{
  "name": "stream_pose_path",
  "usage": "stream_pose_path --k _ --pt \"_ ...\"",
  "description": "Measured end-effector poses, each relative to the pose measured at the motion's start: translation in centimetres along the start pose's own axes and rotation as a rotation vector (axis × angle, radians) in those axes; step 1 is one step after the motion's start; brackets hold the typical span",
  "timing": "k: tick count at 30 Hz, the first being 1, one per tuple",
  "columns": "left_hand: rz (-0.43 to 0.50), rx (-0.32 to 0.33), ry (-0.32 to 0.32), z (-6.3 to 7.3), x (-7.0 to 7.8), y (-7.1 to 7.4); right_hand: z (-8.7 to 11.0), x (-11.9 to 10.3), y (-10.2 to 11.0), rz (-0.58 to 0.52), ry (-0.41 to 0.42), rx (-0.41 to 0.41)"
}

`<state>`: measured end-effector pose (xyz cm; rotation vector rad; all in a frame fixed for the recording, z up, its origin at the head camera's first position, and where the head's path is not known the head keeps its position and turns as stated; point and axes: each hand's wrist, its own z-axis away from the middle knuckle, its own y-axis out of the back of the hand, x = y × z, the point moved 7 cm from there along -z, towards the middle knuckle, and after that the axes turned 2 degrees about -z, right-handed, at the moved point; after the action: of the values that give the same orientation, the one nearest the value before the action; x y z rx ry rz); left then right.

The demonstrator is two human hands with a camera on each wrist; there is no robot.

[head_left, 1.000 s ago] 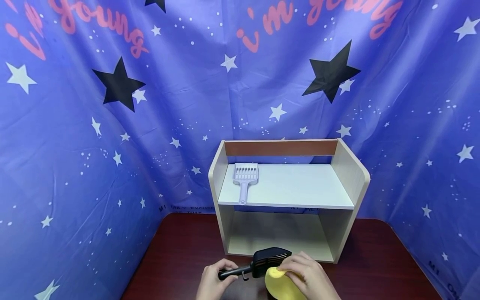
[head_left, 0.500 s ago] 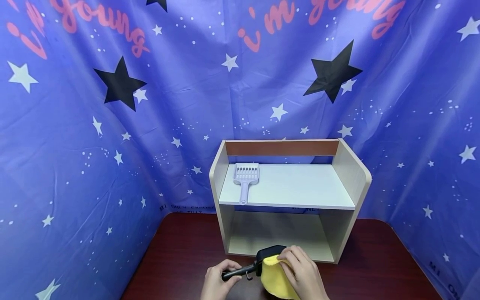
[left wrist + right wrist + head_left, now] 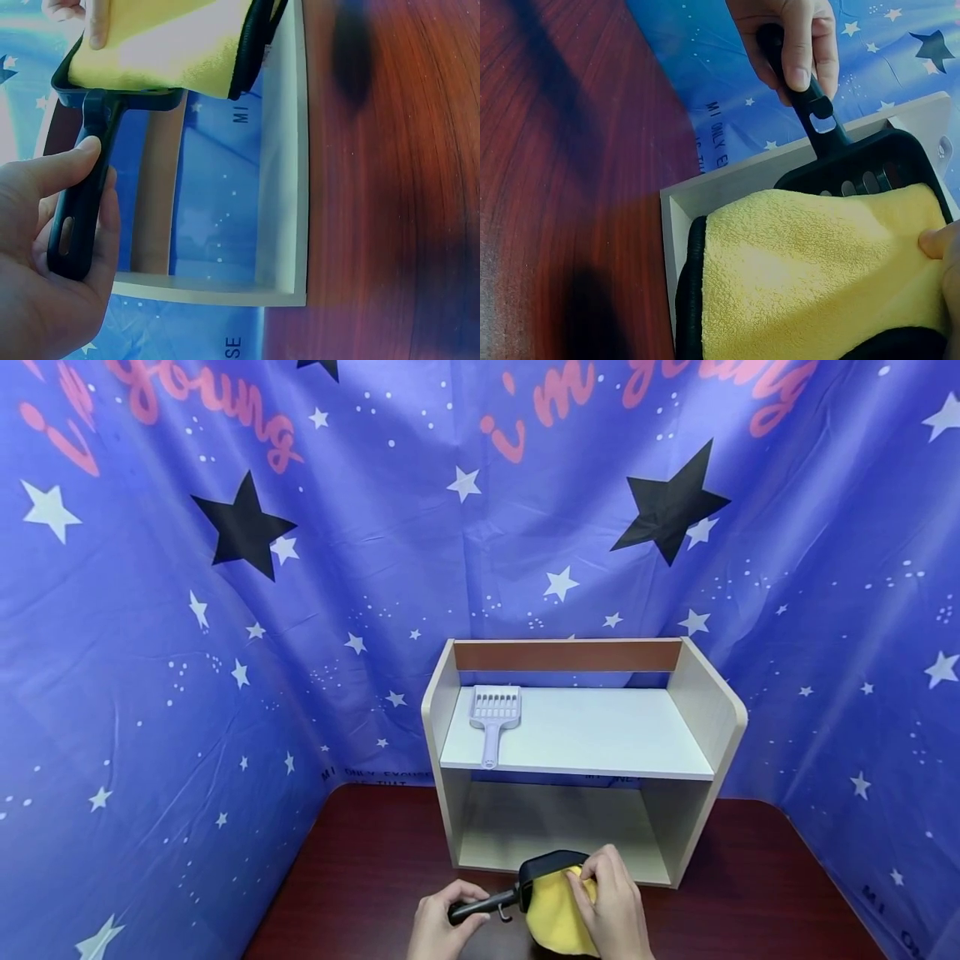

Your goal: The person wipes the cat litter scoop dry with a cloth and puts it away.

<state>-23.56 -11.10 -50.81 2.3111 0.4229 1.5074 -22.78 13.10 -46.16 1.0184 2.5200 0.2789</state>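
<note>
My left hand (image 3: pixel 447 920) grips the handle of a black litter scoop (image 3: pixel 551 862), thumb along the top of the handle. The scoop's slotted head points right, held in front of the shelf. My right hand (image 3: pixel 613 906) holds a yellow cloth (image 3: pixel 557 914) with dark edging against the scoop's head. In the right wrist view the cloth (image 3: pixel 810 262) covers much of the head, leaving several slots near the handle showing. A thumb presses on the cloth at the right edge there. In the left wrist view the cloth (image 3: pixel 165 45) drapes over the scoop's rim and hangs past it.
A two-tier shelf unit (image 3: pixel 731 718) stands on the dark red table (image 3: pixel 360 860) just beyond my hands. On its white upper board lies a pale lavender litter scoop (image 3: pixel 495 718). A blue star-printed curtain (image 3: pixel 375 568) hangs behind and at both sides.
My right hand has shifted the cloth up and over the black scoop's head, covering its slots in the head view. The left hand keeps its grip, moving slightly right.
</note>
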Motion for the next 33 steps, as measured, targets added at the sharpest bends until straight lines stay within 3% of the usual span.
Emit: stream_pose_path --k 7,14,19,25,29,33 --pt "0.038 0.001 0.039 0.0 0.1 0.0 0.0 0.8 0.5 0.109 -0.070 0.002" --pt "0.029 0.027 0.028 0.1 0.1 0.2 0.2 1.6 0.7 0.085 -0.120 -0.027" --pt "0.025 0.043 0.023 0.1 0.0 0.5 0.7 2.9 0.7 0.081 -0.261 -0.083" --pt "0.067 0.057 0.062 0.0 -0.1 1.0 1.5 4.6 0.9 0.202 -0.420 -0.207" --pt "0.099 0.080 0.094 0.0 -0.2 1.4 2.0 5.1 1.2 0.191 -0.426 -0.206" --pt "0.108 0.082 0.120 0.0 -0.3 1.6 2.0 4.8 1.5 0.110 -0.366 -0.146"
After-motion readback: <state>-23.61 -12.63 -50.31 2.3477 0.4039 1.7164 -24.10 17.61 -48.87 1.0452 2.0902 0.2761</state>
